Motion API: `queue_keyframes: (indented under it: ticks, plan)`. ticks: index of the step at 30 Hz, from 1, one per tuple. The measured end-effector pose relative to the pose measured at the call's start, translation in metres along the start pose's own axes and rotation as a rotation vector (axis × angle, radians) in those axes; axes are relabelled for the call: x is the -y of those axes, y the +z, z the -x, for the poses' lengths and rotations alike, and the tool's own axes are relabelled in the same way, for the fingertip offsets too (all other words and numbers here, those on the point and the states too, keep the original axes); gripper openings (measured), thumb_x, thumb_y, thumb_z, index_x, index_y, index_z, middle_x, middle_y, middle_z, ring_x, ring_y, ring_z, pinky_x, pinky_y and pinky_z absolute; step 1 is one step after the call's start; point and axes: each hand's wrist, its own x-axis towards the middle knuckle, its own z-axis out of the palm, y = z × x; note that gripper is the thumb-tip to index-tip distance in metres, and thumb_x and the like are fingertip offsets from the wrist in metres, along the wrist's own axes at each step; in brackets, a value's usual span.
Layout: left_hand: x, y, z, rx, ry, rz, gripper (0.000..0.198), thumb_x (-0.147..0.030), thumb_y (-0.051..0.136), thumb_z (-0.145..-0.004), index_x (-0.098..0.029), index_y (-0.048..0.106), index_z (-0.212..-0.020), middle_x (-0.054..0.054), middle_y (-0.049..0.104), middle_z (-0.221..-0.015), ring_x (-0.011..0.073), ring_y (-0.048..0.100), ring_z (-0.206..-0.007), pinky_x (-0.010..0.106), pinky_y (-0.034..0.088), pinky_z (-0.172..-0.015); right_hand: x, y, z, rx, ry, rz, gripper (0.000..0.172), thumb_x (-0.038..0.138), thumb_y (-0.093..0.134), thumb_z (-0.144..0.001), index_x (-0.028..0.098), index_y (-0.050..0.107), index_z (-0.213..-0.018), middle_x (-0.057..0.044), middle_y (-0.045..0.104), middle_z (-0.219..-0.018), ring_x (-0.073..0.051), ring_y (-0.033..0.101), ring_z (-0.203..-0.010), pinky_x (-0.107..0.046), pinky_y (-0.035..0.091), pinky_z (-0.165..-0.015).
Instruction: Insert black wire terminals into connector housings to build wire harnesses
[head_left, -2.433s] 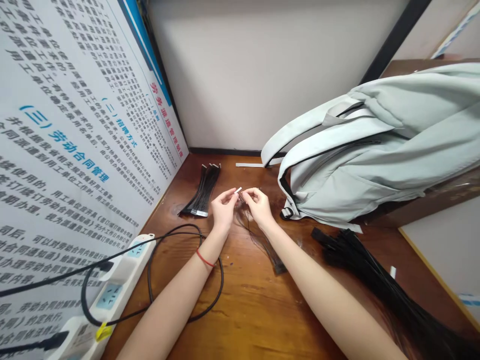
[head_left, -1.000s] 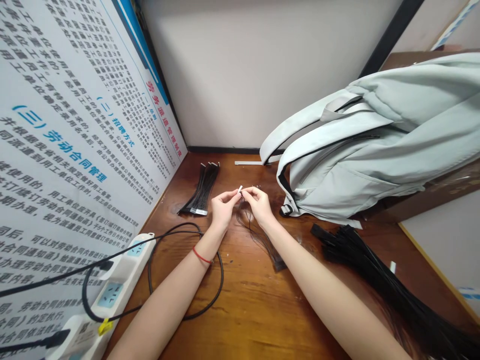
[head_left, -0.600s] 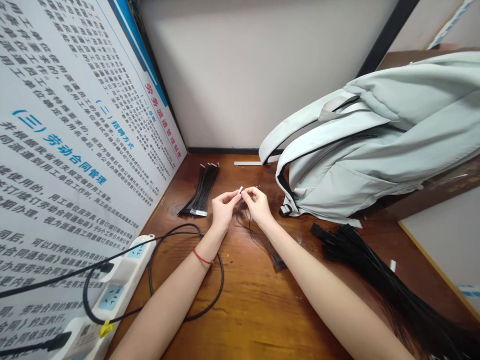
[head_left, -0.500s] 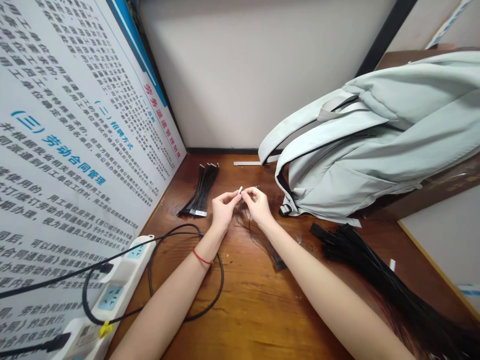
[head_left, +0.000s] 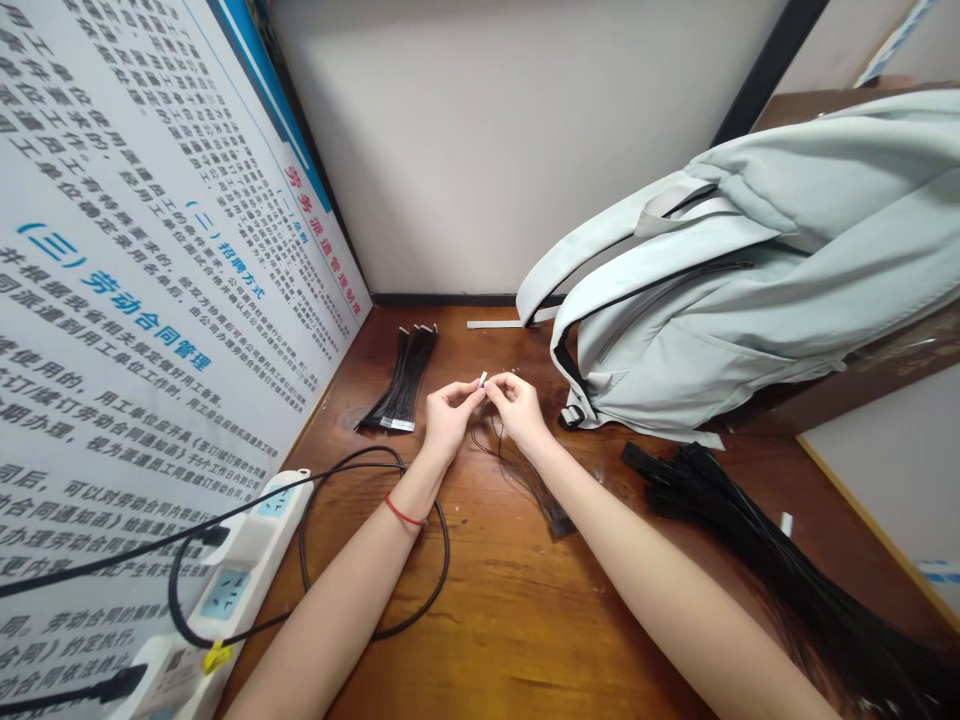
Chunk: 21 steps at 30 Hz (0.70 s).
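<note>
Between my two sets of fingertips, above the middle of the table, is a small white connector (head_left: 483, 380). My left hand (head_left: 448, 412) pinches it from the left, thumb against forefinger. My right hand (head_left: 516, 405) is closed in a pinch right beside it, at the end where thin dark wires (head_left: 525, 475) seem to start. These wires droop under my right hand and wrist to a dark end lying on the wood. Which fingers grip the connector and which the wire is too small to tell.
A bundle of black wires (head_left: 405, 380) lies left of my hands, a larger black bundle (head_left: 720, 530) at right. A pale backpack (head_left: 750, 270) leans at back right. A white power strip (head_left: 247, 570) and looped black cable (head_left: 448, 560) lie at left on the wooden table (head_left: 480, 620).
Both hands keep their pinch on the small white connector and have barely shifted. The view has moved very slightly.
</note>
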Motion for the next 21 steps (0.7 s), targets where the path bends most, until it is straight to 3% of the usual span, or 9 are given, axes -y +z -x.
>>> queue_keyframes:
  ticks: [16,21]
  plan:
    - [0.0023,-0.0019,-0.0003,0.047,0.032,-0.063,0.025,-0.031,0.077,-0.056,-0.013,0.071,-0.071,0.008,0.072,-0.077,0.0167,0.065,-0.069,0.030,0.050,-0.070,-0.0021,-0.0021,-0.0003,0.005,0.020,0.025,0.024,0.042,0.063,-0.070,0.019,0.056,-0.066,0.000,0.060,-0.066,-0.014,0.057,-0.064,-0.028,0.047,-0.065]
    - [0.0031,-0.0014,-0.0003,0.021,0.025,-0.050,0.024,-0.029,0.077,-0.055,-0.013,0.071,-0.072,0.008,0.072,-0.078,0.0173,0.065,-0.071,0.031,0.050,-0.073,-0.0024,-0.0011,-0.0011,0.005,0.037,0.007,0.025,0.042,0.065,-0.068,0.018,0.058,-0.067,-0.001,0.062,-0.068,-0.015,0.058,-0.066,-0.028,0.048,-0.066]
